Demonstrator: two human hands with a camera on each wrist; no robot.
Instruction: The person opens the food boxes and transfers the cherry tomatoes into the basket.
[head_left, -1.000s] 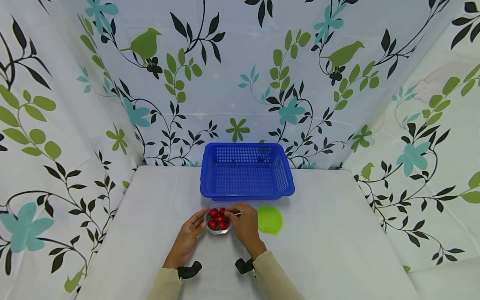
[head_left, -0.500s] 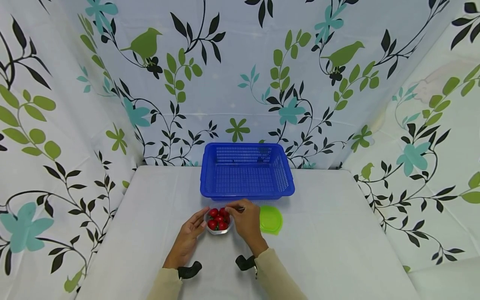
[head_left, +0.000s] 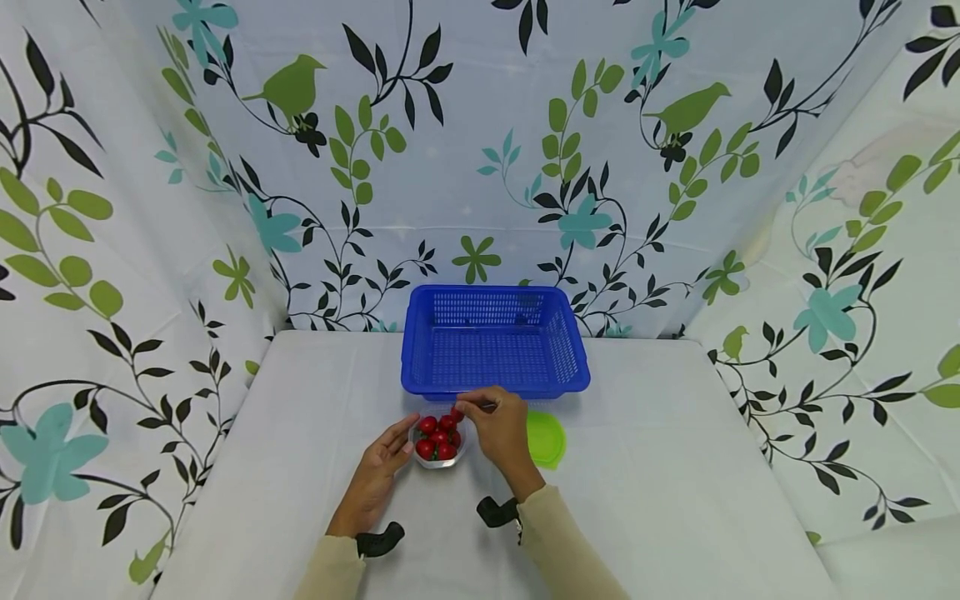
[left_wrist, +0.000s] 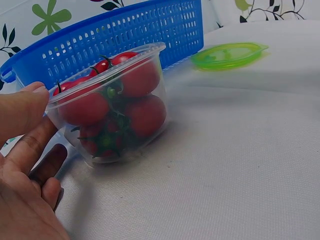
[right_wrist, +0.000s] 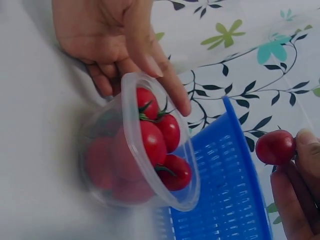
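Observation:
A clear plastic container (left_wrist: 162, 87) full of red cherry tomatoes (right_wrist: 151, 143) with green stems stands on the white table. My left hand (head_left: 375, 477) rests against its left side, thumb at the rim and the other fingers relaxed along the wall. Between thumb and fingertips my right hand (head_left: 501, 432) pinches a single cherry tomato (right_wrist: 276, 147). That tomato is up above the container's far right edge, clear of the others. It has no stem showing in the right wrist view.
Just behind the container is a blue plastic basket (head_left: 495, 392) with perforated walls. A bright green lid (head_left: 547, 439) lies flat on the table (head_left: 660, 483), right of my right hand. Patterned cloth (head_left: 480, 167) hangs at the back and sides.
My right hand has pulled back from the container, up and to the right, lifting a cherry tomato off the pile. The left hand has stayed in place.

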